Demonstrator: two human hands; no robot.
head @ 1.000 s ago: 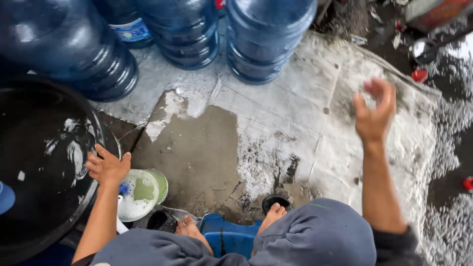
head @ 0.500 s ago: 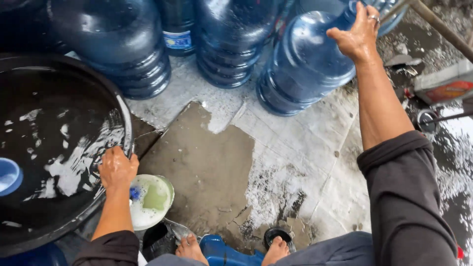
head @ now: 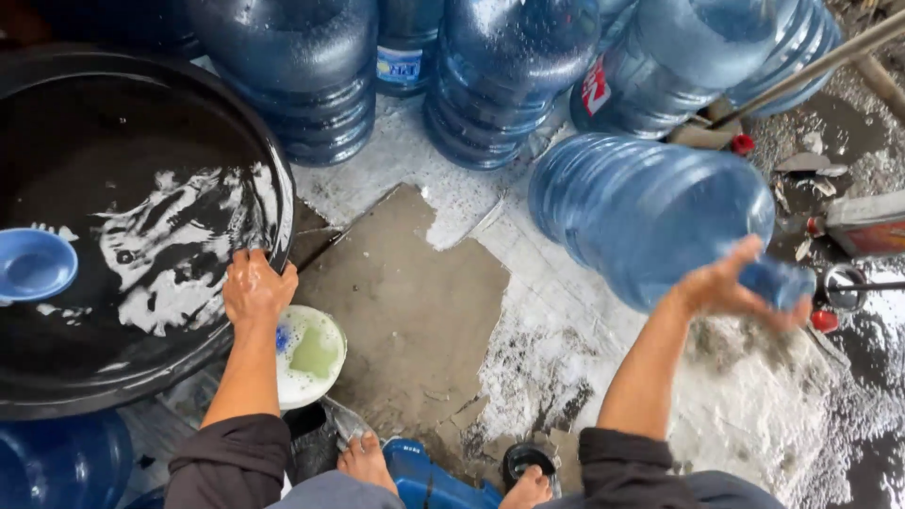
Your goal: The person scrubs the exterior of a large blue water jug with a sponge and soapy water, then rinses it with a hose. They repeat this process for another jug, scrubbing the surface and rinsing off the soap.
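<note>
Head view: right hand (head: pixel 731 287) grips the tilted blue water jug (head: pixel 650 217) by its neck. Left hand (head: pixel 256 286) clasps the black tub (head: pixel 273 188) rim; best steady the heavy jug low

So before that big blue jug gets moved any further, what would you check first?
1. Right hand grips the large translucent blue plastic water jug at its neck: ok, though motion-blurred.
2. Jug fully supported: not ok, it hangs tilted on one hand.
3. Left hand braced on the round black tub rim: ok.
4. Wet grey concrete floor dry for footing: not ok, foamy.
5. Small white bowl out of the jug's path: ok.
6. Jug capped: cannot tell.
</note>
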